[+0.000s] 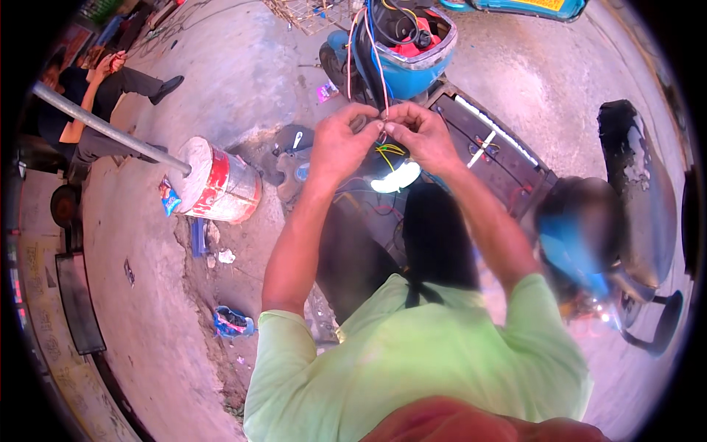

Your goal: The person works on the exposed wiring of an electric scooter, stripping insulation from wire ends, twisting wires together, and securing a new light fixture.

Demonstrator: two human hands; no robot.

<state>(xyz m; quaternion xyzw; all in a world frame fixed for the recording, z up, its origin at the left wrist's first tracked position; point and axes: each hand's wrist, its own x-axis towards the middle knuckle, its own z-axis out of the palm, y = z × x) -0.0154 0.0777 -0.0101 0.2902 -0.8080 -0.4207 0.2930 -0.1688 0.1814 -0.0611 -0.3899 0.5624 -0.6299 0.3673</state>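
Observation:
My left hand (342, 144) and my right hand (426, 136) meet in front of me, each in a fingertip pinch. Between them they hold the ends of thin wires; how the ends touch is hidden by my fingers. A pink wire (376, 55) runs down into the pinch from a blue plastic vehicle body (412, 77). Beside it hangs a thick black cable sleeve (367, 62). Just below my fingers, yellow wires (389, 149) loop over a brightly shining white lamp-like part (396, 177).
A dark panel (486, 140) with loose wires lies to the right. Farther right are a torn black seat (637, 184) and a blurred blue-black part (578, 232). A red-white bucket (228, 184) holding a metal pole (110, 125) stands left; a seated person (92, 103) is beyond.

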